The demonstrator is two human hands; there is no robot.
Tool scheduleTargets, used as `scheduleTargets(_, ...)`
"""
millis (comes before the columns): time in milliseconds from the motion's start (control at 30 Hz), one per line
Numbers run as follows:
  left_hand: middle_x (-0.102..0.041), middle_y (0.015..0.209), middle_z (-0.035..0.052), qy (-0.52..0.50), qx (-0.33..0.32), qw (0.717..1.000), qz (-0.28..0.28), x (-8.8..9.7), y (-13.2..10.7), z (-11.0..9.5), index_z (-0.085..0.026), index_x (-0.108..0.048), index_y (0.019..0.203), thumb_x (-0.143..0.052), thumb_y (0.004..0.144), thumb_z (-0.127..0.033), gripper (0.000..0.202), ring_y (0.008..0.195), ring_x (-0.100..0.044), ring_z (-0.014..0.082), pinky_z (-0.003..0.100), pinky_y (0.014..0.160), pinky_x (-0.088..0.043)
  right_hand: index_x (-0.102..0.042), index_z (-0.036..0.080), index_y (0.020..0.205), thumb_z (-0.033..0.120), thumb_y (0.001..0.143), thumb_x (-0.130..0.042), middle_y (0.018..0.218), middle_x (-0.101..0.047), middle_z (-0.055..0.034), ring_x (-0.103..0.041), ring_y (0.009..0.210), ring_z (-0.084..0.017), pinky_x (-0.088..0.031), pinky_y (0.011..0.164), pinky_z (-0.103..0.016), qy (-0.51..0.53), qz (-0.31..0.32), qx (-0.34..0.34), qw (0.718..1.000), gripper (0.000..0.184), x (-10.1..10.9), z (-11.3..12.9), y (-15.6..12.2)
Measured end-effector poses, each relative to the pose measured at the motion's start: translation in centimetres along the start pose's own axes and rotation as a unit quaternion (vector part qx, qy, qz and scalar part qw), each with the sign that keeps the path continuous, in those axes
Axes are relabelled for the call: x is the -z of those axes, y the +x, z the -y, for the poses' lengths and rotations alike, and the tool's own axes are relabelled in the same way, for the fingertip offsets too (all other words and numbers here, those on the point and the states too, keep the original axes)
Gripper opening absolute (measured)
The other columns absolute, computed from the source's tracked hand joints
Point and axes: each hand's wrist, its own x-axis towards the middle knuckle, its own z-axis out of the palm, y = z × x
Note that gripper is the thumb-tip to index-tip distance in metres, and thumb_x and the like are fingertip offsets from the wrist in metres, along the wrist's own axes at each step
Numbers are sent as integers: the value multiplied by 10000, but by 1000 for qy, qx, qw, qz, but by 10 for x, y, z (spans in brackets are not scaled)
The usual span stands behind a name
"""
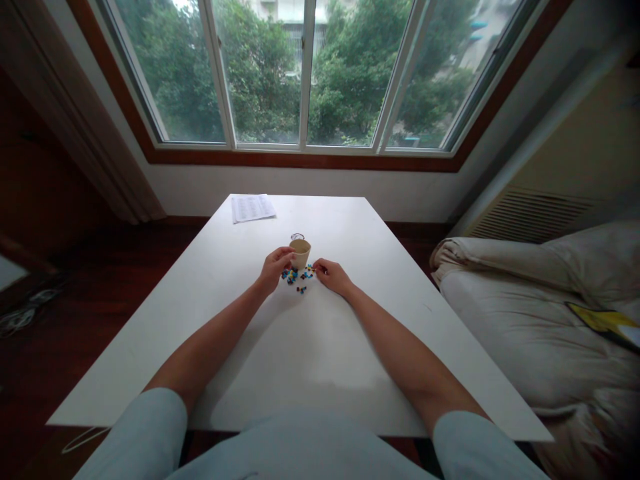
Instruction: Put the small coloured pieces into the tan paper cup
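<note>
A tan cup (301, 256) stands upright near the middle of the white table. My left hand (275, 267) is at its left side, with the thumb and fingers closed against the wall. Small multicoloured pieces (291, 276), blue, yellow, red and dark, lie scattered in front of the cup; they look like beads or tiny blocks. My right hand (333, 275) rests on the table to the right of them. Its fingertips are pinched together at the edge of the pile, and whatever is between them is too small to make out. A thin dark loop (297, 237) lies just behind the cup.
Printed sheets of paper (253, 208) lie at the table's far left corner. The white table (320, 360) reaches back towards a wall below a window (305, 73). A cushioned seat with a pale cover (505, 320) stands along the right side.
</note>
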Motion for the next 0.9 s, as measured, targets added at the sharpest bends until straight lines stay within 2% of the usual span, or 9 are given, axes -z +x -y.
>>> scheduleTargets(500,-615,774,-4,3,-7,996,-84,3,4,3,-173,-601,958,-683,715,-322,297,533,-492,55,188,487,-372,-691,180,916,212,811,-499,757,-658,-2,-496,646,-119,-378,626,-232,10,3,2,1000,221,0,1,1)
scheduleTargets(900,-584,730,-42,-13,5,997,-82,2,3,4,-197,-514,924,-650,688,-285,286,503,-473,54,176,444,-330,-697,183,912,211,809,-505,793,-678,-11,-512,668,-128,-398,647,-240,14,10,-11,1000,220,2,5,1)
